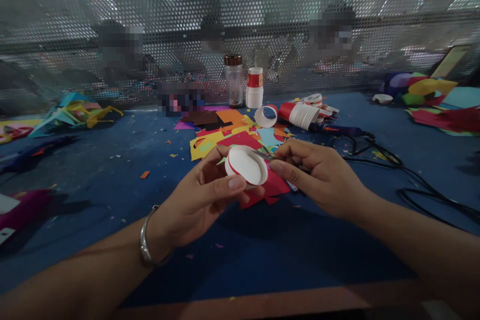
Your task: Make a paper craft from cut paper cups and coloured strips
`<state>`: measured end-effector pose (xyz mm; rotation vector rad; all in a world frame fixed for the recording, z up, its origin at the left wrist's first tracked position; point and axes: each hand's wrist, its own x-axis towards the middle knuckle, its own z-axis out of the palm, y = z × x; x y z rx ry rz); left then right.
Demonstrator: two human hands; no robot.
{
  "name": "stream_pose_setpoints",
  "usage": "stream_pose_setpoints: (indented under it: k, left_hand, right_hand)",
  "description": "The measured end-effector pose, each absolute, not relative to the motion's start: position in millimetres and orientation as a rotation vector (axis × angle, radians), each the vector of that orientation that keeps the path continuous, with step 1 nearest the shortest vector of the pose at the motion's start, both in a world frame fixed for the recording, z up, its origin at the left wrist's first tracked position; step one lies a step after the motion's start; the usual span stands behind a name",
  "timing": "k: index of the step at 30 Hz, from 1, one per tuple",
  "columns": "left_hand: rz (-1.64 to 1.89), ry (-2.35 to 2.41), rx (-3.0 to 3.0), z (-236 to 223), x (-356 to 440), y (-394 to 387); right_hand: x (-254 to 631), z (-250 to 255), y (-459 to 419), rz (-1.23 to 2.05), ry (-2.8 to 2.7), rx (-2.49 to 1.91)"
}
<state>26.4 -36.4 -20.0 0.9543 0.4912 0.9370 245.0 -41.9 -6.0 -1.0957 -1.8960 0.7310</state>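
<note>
My left hand [210,190] grips a round, shallow white paper cup bottom [245,165] with a red stripe along its edge, its hollow side turned toward me. In my right hand [318,172] is a pair of scissors [267,154], with the metal blades at the rim of the cup bottom. My right fingers hide most of the handles. Under and behind my hands lies a heap of coloured paper scraps [240,142]. A cut cup ring [266,116], white inside and red outside, lies on its side beyond the scraps.
A lidded glass bottle [234,82] and an upright paper cup stack [255,89] stand at the back. Another cup stack [300,115] lies nearby. A dark tool [339,130] trails a black cable [390,162] rightward across the blue table [142,230]. Coloured paper [75,110] lies left.
</note>
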Motion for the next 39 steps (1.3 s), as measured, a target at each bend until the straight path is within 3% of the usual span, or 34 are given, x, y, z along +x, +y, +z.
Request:
stream_pose_setpoints:
  k: [39]
  left_hand:
    - [0.761, 0.376, 0.973, -19.7, 20.6, -31.9]
  right_hand:
    - [246.2, -4.0, -45.4, 0.741, -1.974, -1.072]
